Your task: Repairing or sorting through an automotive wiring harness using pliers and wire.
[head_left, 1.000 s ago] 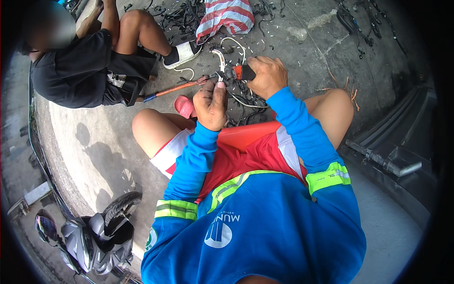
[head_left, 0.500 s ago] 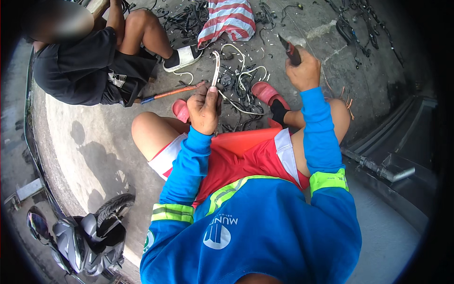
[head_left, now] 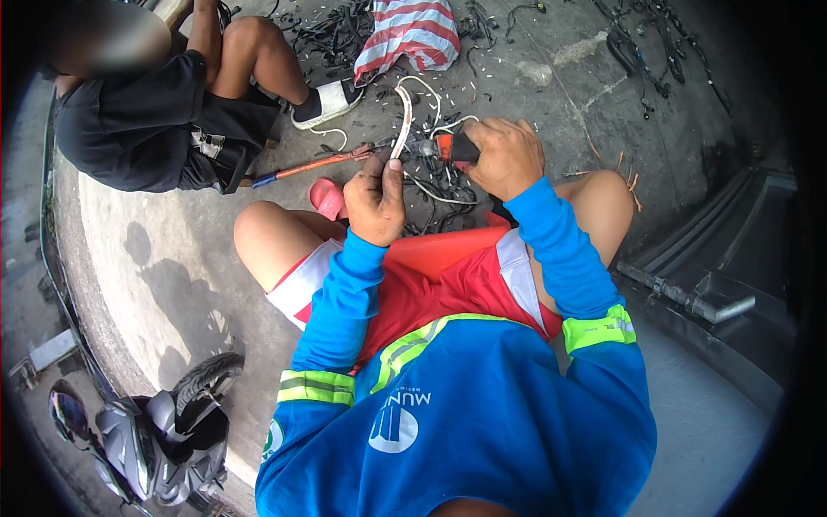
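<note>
Head view: left hand [head_left: 376, 200] grips white cable [head_left: 403, 129], its end curving forward, above dark wire scraps [head_left: 454, 188] on floor [head_left: 534, 73]. Right hand [head_left: 506, 158] wraps red-and-black cutter [head_left: 457, 148], blade just beside cable; contact unclear. Striped bag [head_left: 413, 34] lies farther out.

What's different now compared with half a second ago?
The right hand has swung left and slightly down in view, bringing its tool beside the white cable; contact is unclear. Nothing was newly grasped or released. The left hand still holds the cable; the striped bag stays put.
</note>
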The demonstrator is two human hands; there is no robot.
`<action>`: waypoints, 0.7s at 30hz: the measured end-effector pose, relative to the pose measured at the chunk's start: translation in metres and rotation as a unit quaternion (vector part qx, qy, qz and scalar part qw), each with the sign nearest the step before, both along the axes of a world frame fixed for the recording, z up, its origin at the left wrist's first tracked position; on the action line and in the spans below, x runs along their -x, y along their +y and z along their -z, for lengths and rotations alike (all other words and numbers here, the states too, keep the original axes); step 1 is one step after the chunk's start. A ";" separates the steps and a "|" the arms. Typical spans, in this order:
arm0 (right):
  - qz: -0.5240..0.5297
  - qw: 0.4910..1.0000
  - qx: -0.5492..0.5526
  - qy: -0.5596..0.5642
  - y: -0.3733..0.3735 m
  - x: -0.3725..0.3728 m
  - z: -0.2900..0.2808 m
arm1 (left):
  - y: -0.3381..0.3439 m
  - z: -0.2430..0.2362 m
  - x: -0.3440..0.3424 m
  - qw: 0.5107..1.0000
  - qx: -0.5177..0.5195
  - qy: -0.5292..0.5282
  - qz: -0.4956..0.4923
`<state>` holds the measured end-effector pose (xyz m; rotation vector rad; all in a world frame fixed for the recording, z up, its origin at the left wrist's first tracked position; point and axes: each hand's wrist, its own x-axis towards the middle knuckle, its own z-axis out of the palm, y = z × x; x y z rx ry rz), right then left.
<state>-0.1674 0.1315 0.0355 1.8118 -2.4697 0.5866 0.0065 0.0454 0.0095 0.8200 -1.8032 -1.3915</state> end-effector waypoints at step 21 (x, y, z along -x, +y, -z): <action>-0.065 0.979 -0.136 0.141 -0.002 0.000 -0.054 | 0.004 -0.010 -0.012 0.985 0.164 -0.050 0.012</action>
